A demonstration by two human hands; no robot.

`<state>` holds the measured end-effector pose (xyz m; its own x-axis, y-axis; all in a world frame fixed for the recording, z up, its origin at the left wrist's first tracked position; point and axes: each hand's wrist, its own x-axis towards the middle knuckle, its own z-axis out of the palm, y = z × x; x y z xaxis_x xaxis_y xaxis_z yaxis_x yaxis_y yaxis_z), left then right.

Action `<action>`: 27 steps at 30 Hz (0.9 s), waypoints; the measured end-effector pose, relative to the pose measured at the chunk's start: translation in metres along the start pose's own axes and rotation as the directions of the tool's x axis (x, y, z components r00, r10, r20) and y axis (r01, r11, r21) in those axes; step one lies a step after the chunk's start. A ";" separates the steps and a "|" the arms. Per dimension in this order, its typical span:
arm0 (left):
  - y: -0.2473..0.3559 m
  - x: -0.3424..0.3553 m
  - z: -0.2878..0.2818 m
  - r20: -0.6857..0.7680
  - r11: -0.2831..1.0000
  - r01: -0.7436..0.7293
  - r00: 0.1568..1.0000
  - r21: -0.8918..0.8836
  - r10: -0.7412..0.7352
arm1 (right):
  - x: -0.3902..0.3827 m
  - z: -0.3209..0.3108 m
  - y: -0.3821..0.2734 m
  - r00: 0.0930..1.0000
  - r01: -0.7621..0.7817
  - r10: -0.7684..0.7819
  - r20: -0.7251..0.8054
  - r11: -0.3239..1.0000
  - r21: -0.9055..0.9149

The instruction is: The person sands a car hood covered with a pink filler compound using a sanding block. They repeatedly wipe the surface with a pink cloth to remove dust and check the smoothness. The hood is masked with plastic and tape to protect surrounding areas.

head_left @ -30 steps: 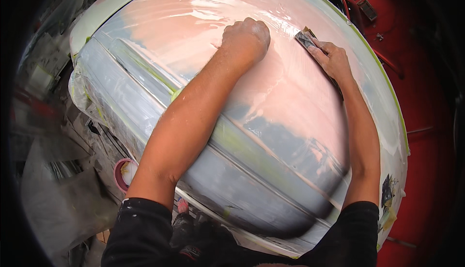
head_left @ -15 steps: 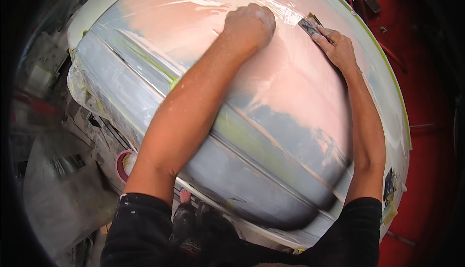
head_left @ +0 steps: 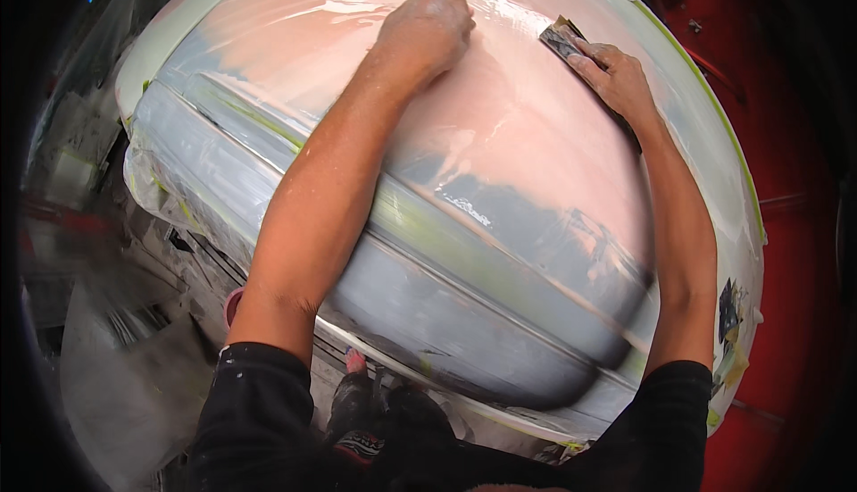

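The right hand (head_left: 618, 83) grasps a block (head_left: 560, 42) on the panel (head_left: 527, 135). The left hand (head_left: 428, 32) curls; its grip I cannot tell.

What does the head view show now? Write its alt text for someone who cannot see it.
A person's right hand holds a flat dark block against a glossy, curved panel patched pink and grey. To its left, the left hand curls over the pink area, its underside hidden.
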<state>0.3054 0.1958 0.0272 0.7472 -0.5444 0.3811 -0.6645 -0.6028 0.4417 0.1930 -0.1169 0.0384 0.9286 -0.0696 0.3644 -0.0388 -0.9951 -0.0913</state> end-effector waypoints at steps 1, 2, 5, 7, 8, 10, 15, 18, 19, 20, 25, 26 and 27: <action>-0.001 0.003 0.000 -0.035 1.000 0.013 0.999 0.010 -0.012 | -0.005 -0.003 0.000 1.000 -0.006 0.005 -0.015 1.000 -0.026; 0.001 0.006 0.003 -0.069 1.000 0.023 0.997 0.015 -0.022 | -0.022 -0.014 0.003 0.996 -0.034 0.033 -0.081 0.999 -0.012; 0.000 0.002 -0.003 -0.135 0.997 0.079 0.988 0.019 -0.076 | -0.097 -0.060 -0.009 0.971 -0.127 0.138 -0.196 0.990 0.064; 0.001 0.008 0.005 -0.203 0.999 0.035 0.978 -0.025 -0.040 | -0.167 -0.099 -0.008 0.946 -0.242 0.241 -0.216 0.970 0.023; -0.001 0.016 0.012 -0.216 0.999 0.005 0.976 -0.031 -0.011 | -0.198 -0.115 -0.007 0.933 -0.279 0.264 -0.242 0.960 -0.028; -0.009 0.027 0.025 -0.243 0.998 -0.055 0.969 -0.021 0.049 | -0.243 -0.130 -0.008 0.875 -0.415 0.382 -0.297 0.908 -0.056; -0.012 0.022 0.038 -0.039 0.991 -0.073 0.996 0.115 0.078 | -0.297 -0.132 0.009 0.799 -0.490 0.376 -0.469 0.859 -0.148; -0.044 0.035 0.052 -0.050 0.998 -0.046 0.998 0.041 0.048 | -0.299 -0.135 0.012 0.755 -0.438 0.353 -0.553 0.898 -0.025; -0.029 0.040 0.055 -0.066 0.999 -0.037 0.997 0.000 0.037 | -0.303 -0.145 0.016 0.729 -0.420 0.346 -0.592 0.907 0.012; -0.012 0.046 0.062 -0.063 0.996 0.026 0.998 0.091 -0.020 | -0.306 -0.150 0.019 0.700 -0.398 0.339 -0.628 0.916 0.050; 0.078 0.077 0.121 -0.065 0.988 -0.094 0.993 0.124 0.103 | -0.301 -0.148 0.007 0.697 -0.420 0.348 -0.627 0.907 0.036; 0.102 0.082 0.139 -0.049 0.984 -0.157 0.986 0.087 0.161 | -0.300 -0.147 0.007 0.684 -0.415 0.350 -0.640 0.908 0.053; 0.130 0.084 0.157 -0.013 0.959 -0.278 0.960 0.059 0.279 | -0.299 -0.147 0.009 0.673 -0.409 0.352 -0.650 0.910 0.069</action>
<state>0.2803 -0.0197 -0.0111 0.5324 -0.6833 0.4997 -0.8452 -0.4613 0.2697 -0.1392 -0.1155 0.0649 0.3716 -0.4429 0.8159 -0.3901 -0.8720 -0.2957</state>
